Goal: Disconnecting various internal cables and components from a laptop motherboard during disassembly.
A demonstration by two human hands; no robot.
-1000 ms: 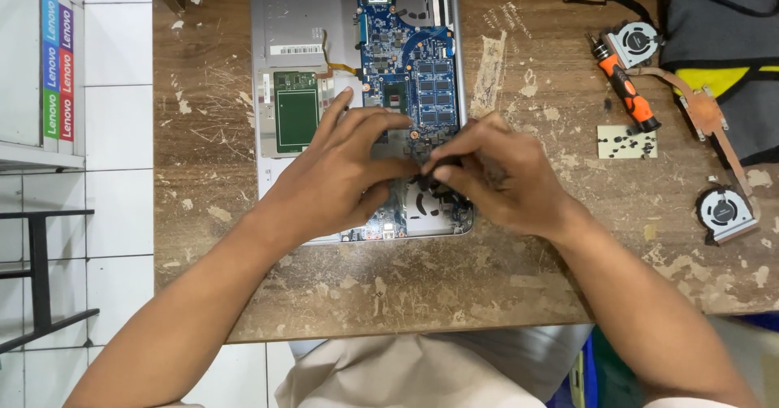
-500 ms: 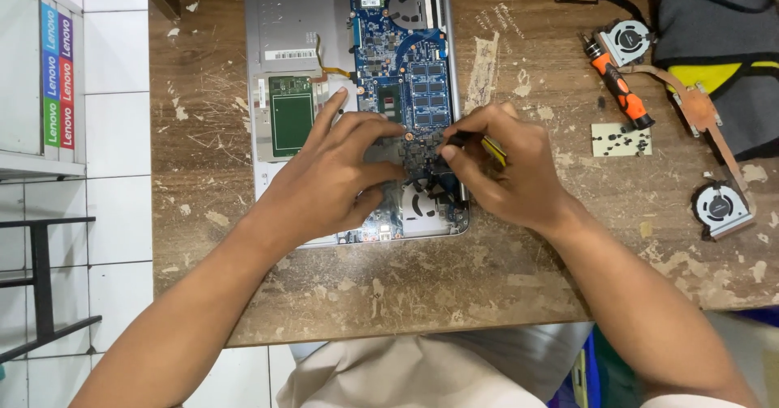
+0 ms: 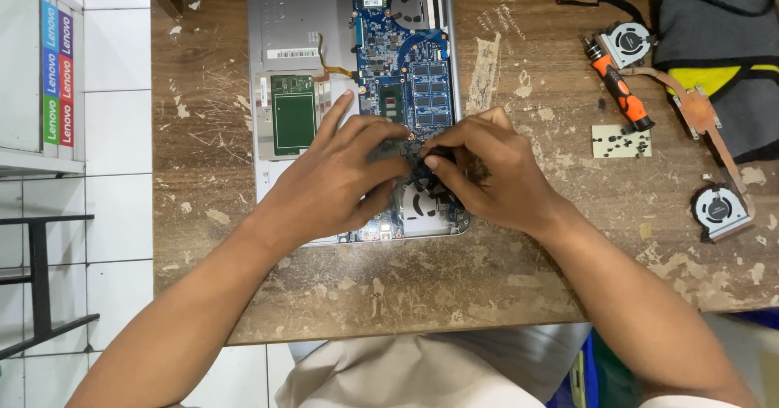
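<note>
At the far left stood a glass-fronted cabinet (image 3: 32,75) against the white tiled wall, well apart from the work. On the worn wooden table (image 3: 454,286) lay an opened laptop (image 3: 292,43), its bottom cover off, with the green board (image 3: 293,121) at its left part and the blue motherboard (image 3: 403,59) at its right.

The left hand (image 3: 337,182) lay flat on the laptop, fingers half spread and lightly bent, and it pressed the chassis while its fingertips touched a small dark part (image 3: 426,164) near the lower edge of the motherboard. The right hand (image 3: 495,172) met it there, its thumb and forefinger closed in a pinch on that same part. I could not tell exactly what the part was, because the fingers covered most of it. It seemed the step in hand was seating or freeing this part beside the built-in fan (image 3: 422,203); the next move probably called for a small, careful pull or push, with the left hand keeping the laptop steady.

More to the right lay an orange screwdriver (image 3: 621,91), a small card with screws (image 3: 621,141), a copper heat pipe with two fans (image 3: 702,120), and a grey bag (image 3: 714,26). None of them stood in the way; only the hands themselves hid the work.
</note>
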